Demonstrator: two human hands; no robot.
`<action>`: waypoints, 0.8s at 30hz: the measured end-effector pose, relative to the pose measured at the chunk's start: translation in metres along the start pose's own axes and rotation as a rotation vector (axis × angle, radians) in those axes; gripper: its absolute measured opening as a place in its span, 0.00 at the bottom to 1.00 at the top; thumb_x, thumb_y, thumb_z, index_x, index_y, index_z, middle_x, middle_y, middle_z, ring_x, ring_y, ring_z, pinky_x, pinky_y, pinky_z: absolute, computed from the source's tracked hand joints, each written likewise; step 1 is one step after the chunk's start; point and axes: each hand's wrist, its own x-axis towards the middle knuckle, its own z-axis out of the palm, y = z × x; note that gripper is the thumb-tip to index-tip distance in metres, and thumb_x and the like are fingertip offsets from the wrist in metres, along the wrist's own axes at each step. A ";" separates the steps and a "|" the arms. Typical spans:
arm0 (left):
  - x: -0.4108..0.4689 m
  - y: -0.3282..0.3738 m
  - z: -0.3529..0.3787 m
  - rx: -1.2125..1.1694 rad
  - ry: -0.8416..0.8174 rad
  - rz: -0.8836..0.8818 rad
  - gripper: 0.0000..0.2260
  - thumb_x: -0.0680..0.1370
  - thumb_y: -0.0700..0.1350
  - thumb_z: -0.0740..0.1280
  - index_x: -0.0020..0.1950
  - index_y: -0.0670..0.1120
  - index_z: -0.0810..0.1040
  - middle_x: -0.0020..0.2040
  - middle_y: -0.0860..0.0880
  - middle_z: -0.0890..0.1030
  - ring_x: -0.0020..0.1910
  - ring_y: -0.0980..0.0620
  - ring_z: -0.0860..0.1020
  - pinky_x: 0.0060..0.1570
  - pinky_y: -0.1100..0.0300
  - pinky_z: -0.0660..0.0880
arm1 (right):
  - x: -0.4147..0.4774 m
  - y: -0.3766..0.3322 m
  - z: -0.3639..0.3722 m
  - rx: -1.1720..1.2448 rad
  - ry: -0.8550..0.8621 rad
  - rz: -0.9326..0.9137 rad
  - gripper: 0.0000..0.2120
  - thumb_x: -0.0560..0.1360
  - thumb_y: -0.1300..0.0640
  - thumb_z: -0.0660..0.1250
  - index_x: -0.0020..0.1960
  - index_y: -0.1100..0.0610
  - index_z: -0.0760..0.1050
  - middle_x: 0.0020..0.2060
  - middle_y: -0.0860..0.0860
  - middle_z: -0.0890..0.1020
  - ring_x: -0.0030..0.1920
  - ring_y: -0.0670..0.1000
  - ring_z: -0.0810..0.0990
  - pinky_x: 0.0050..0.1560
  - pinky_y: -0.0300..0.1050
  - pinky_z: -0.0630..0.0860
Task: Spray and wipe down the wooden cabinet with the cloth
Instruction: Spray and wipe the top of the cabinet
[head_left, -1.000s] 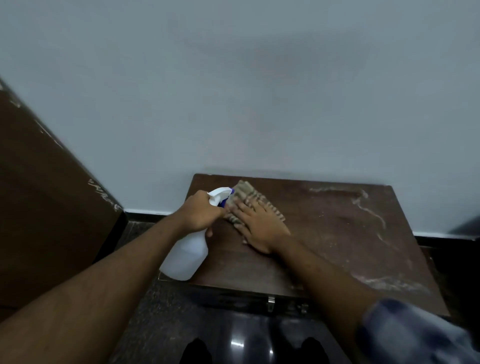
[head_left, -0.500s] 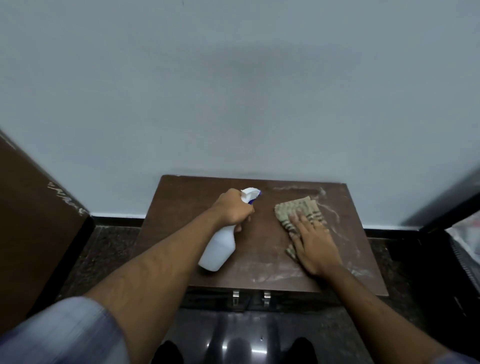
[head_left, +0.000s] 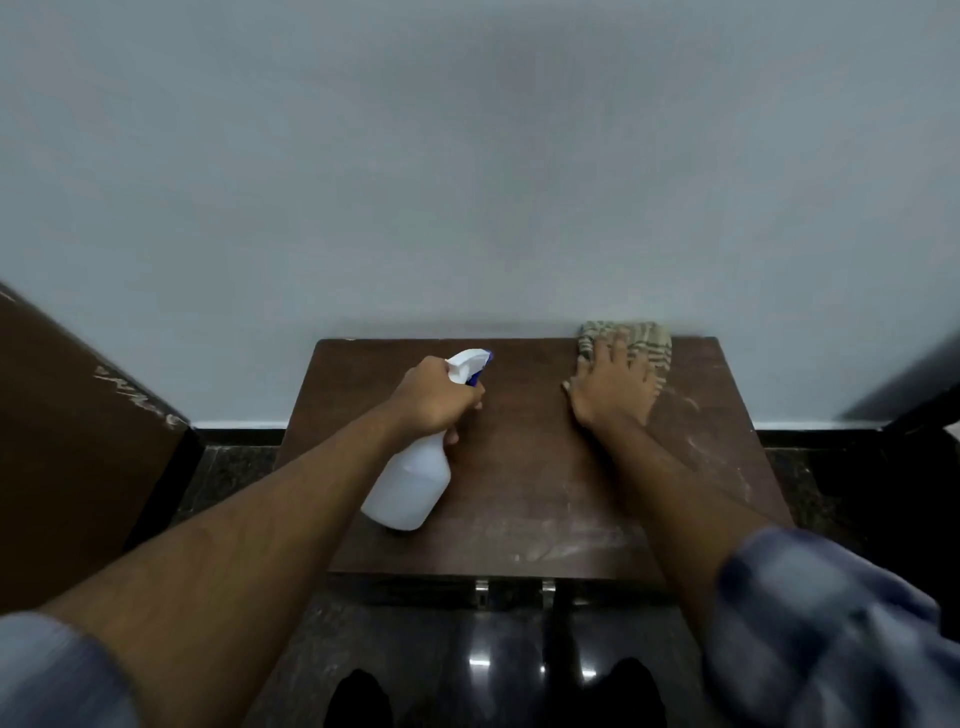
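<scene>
One cloth (head_left: 644, 340), soft and limp, lies at the cabinet's (head_left: 519, 467) back right edge, pressed flat under the right hand (head_left: 610, 387), fingers spread; best handled by palm pressure. One spray bottle (head_left: 415, 480), apparently light plastic, is clamped at its neck by the left hand (head_left: 431, 397).

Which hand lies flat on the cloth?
The right hand, spread flat on the striped cloth near the wall; the left hand is closed around the spray bottle.

Bare cabinet top (head_left: 524, 467) between hands — wall (head_left: 467, 182) behind
</scene>
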 end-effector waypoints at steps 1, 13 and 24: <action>-0.001 0.002 0.002 -0.011 0.000 0.002 0.09 0.76 0.44 0.68 0.51 0.41 0.84 0.50 0.42 0.88 0.24 0.44 0.78 0.35 0.56 0.77 | -0.007 -0.017 0.003 -0.002 -0.013 -0.088 0.31 0.81 0.42 0.55 0.81 0.51 0.54 0.81 0.52 0.54 0.78 0.62 0.56 0.77 0.59 0.51; 0.000 0.037 0.031 -0.122 -0.084 0.035 0.07 0.74 0.40 0.68 0.51 0.44 0.83 0.50 0.45 0.87 0.23 0.45 0.77 0.33 0.57 0.76 | -0.045 0.048 0.003 -0.035 0.048 -0.129 0.28 0.83 0.44 0.48 0.81 0.50 0.56 0.80 0.52 0.57 0.78 0.60 0.59 0.76 0.59 0.55; 0.024 0.098 0.101 -0.108 -0.131 0.048 0.10 0.76 0.42 0.66 0.55 0.41 0.82 0.49 0.48 0.88 0.21 0.49 0.77 0.33 0.59 0.77 | -0.087 0.118 -0.016 -0.039 0.105 0.027 0.28 0.83 0.45 0.49 0.81 0.53 0.57 0.80 0.53 0.57 0.76 0.63 0.61 0.75 0.60 0.56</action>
